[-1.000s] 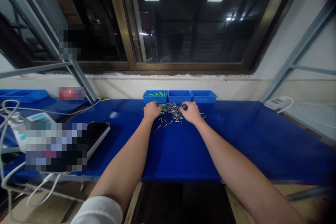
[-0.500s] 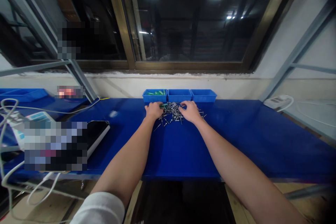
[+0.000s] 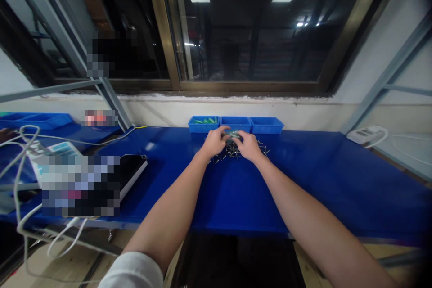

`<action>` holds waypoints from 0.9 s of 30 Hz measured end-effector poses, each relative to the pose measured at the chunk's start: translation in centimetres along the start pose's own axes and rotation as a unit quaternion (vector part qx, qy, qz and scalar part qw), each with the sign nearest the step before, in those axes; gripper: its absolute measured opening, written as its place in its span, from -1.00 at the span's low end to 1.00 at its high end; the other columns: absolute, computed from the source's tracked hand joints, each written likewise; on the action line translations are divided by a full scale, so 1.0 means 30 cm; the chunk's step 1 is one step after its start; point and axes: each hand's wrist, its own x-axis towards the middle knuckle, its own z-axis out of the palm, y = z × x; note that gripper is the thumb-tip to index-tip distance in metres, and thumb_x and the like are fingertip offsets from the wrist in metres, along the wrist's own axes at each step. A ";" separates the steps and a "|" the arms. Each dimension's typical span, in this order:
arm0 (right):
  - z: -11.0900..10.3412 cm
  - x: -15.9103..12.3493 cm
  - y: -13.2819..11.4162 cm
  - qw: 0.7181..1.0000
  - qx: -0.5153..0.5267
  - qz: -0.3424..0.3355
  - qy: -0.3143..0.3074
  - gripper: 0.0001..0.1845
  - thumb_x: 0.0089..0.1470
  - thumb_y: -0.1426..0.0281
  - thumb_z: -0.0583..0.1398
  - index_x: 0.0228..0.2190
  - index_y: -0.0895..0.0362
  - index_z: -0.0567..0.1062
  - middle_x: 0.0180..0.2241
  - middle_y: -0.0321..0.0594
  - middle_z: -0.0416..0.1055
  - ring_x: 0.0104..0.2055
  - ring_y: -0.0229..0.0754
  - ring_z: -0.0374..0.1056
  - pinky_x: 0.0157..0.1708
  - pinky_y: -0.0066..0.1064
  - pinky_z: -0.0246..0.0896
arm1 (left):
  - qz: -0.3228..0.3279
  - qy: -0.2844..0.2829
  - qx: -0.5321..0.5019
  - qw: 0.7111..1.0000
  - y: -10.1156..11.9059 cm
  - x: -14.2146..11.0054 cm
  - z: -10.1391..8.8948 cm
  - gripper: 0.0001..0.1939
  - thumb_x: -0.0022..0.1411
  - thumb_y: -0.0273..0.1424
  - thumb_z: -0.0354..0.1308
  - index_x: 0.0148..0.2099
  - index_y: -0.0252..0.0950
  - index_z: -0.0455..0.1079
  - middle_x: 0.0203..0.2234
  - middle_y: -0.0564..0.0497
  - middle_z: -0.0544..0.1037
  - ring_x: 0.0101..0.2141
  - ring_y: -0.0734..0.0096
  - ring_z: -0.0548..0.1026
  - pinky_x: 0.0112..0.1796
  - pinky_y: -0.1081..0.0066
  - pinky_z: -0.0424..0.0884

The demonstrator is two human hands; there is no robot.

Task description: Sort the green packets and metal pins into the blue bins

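Left hand (image 3: 213, 142) and right hand (image 3: 248, 145) pinch small green part (image 3: 233, 134) together above screw pile (image 3: 232, 153), far middle of counter (image 3: 303, 175). Risk: loose pinch, part drops among screws.

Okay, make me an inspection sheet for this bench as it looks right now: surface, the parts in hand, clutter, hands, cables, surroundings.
Surface: blue bench top, bare at the front right.
Job's things: pile of small metal pins under the hands; a small greenish part pinched between both hands; three blue bins at the wall, the left one holding green pieces.
Clutter: dark flat device at the left; another blue tray far left.
Hands: left hand and right hand meet over the pile, fingers curled on the part.
Cables: white cables looped at the left; white power strip with cord at the right.
Surroundings: dark window, white wall, grey metal frame struts.
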 end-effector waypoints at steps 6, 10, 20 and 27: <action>-0.004 0.006 -0.006 0.998 0.031 -0.010 0.056 -0.81 -0.03 0.55 0.14 -0.38 0.10 0.52 -0.32 -0.18 0.51 -0.21 -0.11 0.38 -0.16 -0.31 0.23 | -0.009 0.000 -0.106 0.994 -0.025 -0.004 0.010 -0.64 0.05 -0.53 0.15 -0.05 -0.31 0.37 -0.23 -0.03 0.57 -0.22 0.34 0.50 -0.14 0.38 0.35; -0.003 0.003 -0.014 0.998 0.031 0.005 0.062 -0.85 0.01 0.48 0.16 -0.35 0.11 0.52 -0.34 -0.18 0.51 -0.26 -0.13 0.38 -0.22 -0.34 0.23 | -0.009 0.007 -0.104 0.995 -0.034 0.001 0.014 -0.77 0.03 -0.50 0.18 -0.19 -0.30 0.43 -0.25 -0.02 0.56 -0.22 0.32 0.48 -0.14 0.35 0.35; 0.010 0.002 -0.002 0.998 -0.041 0.007 0.041 -0.70 0.07 0.22 0.12 -0.58 0.12 0.34 -0.54 -0.26 0.30 -0.47 -0.22 0.22 -0.42 -0.40 0.07 | -0.069 0.029 -0.327 0.942 -0.045 0.014 0.036 -0.63 0.04 -0.45 0.18 -0.07 -0.32 0.24 -0.60 0.15 0.34 -0.56 0.52 0.33 -0.48 0.50 0.23; 0.012 0.000 0.000 0.999 -0.037 0.020 0.019 -0.67 0.08 0.19 0.12 -0.59 0.12 0.41 -0.51 -0.24 0.36 -0.39 -0.21 0.28 -0.35 -0.39 0.11 | -0.079 0.043 -0.293 0.952 -0.054 0.008 0.037 -0.62 0.01 -0.51 0.10 -0.07 -0.25 0.19 -0.65 0.21 0.25 -0.63 0.57 0.19 -0.55 0.52 0.10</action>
